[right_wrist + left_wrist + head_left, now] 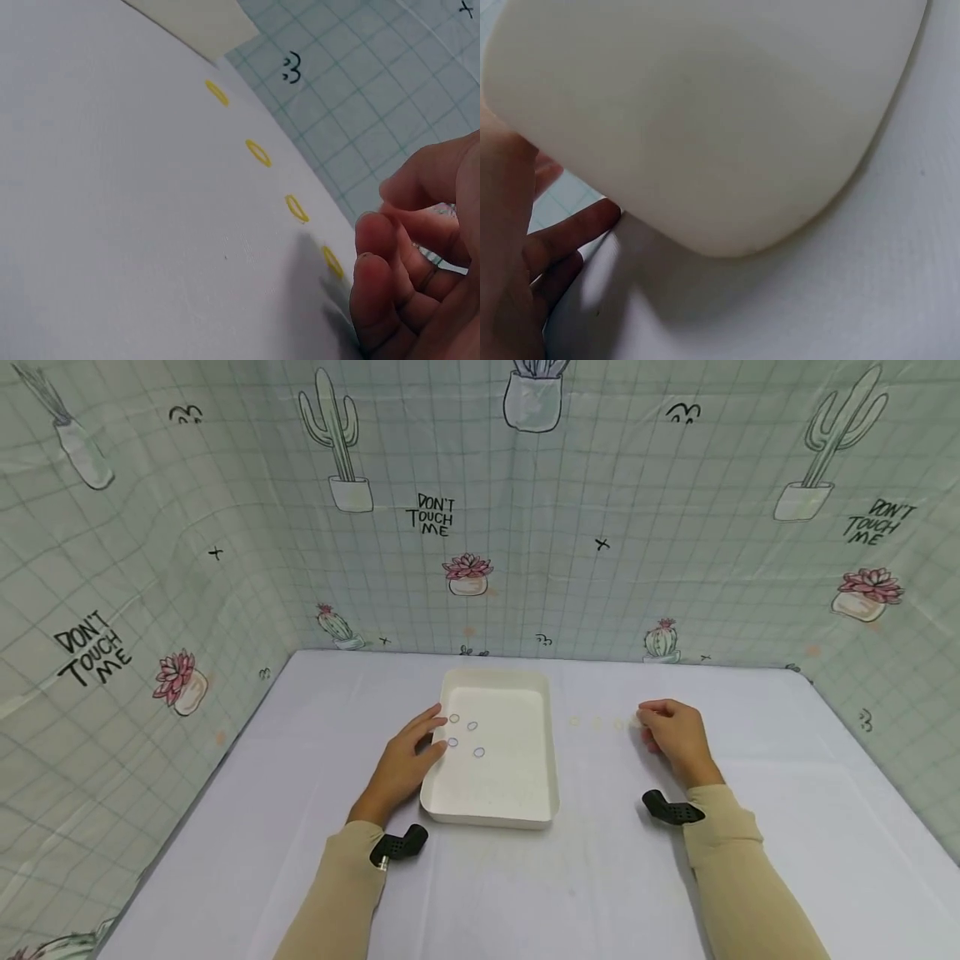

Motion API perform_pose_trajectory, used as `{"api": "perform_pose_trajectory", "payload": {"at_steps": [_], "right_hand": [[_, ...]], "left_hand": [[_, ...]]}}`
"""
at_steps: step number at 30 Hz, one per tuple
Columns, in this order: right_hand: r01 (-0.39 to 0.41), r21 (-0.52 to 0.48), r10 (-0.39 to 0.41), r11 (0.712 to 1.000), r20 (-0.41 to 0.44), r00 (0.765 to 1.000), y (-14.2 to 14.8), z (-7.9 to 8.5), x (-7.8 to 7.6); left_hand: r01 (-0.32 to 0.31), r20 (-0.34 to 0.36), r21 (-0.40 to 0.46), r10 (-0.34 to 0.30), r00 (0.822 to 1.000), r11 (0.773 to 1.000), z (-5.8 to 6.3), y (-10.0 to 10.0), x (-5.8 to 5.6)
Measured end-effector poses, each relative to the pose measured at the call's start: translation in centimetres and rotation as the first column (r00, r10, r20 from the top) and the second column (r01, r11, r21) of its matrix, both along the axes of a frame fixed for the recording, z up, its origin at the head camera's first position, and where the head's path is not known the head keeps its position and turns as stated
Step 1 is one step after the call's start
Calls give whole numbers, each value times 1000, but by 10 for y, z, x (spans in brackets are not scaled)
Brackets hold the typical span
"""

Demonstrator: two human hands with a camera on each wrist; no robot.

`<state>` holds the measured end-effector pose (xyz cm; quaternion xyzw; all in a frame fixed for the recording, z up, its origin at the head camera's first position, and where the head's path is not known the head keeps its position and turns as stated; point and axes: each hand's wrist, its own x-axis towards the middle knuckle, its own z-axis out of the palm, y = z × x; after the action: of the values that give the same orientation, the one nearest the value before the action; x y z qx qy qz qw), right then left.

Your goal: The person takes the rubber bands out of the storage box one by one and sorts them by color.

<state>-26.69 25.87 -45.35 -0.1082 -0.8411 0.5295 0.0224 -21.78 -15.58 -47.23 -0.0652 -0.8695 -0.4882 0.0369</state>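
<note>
A white rectangular tray [517, 735] lies near the middle of the table. My left hand [397, 770] grips its left rim, with fingertips reaching over the edge; in the left wrist view, fingers [577, 229] touch the underside of the rim. Several small blue rings [474, 752] lie in the tray's left half. To its right, several small yellow rings [264, 152] form a row on the table. At that row's right end is my right hand [678, 735], its fingers [375, 289] curled and thumb meeting index finger. I cannot tell whether anything tiny is between them.
White cloth covers the table [570, 893]. Behind it and on both sides hangs a gridded curtain [555, 585] printed with cacti. Dark wrist cameras [672, 810] are worn over the beige sleeves [753, 877].
</note>
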Motion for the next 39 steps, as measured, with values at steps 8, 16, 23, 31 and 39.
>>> {"api": "perform_pose_trajectory", "payload": {"at_steps": [8,16,23,31,39], "right_hand": [[-102,-8,102,995,-16,995,-21,2,-1],[-211,-39,210,977,-26,977,-43,2,-9],[-263,-84,262,961,-23,965,-59,3,-10],[-313,-113,308,943,-57,950,-83,18,-16],[-344,-166,337,924,-72,939,-108,34,-27]], "left_hand": [[27,-3,-1,-27,1000,1000,0,-3,-1],[17,-3,19,-17,1000,1000,0,-6,0],[29,-3,14,-29,1000,999,-2,-6,-1],[20,2,-2,-20,1000,1000,0,-5,-1],[31,3,17,-31,1000,999,-1,-4,-1]]}}
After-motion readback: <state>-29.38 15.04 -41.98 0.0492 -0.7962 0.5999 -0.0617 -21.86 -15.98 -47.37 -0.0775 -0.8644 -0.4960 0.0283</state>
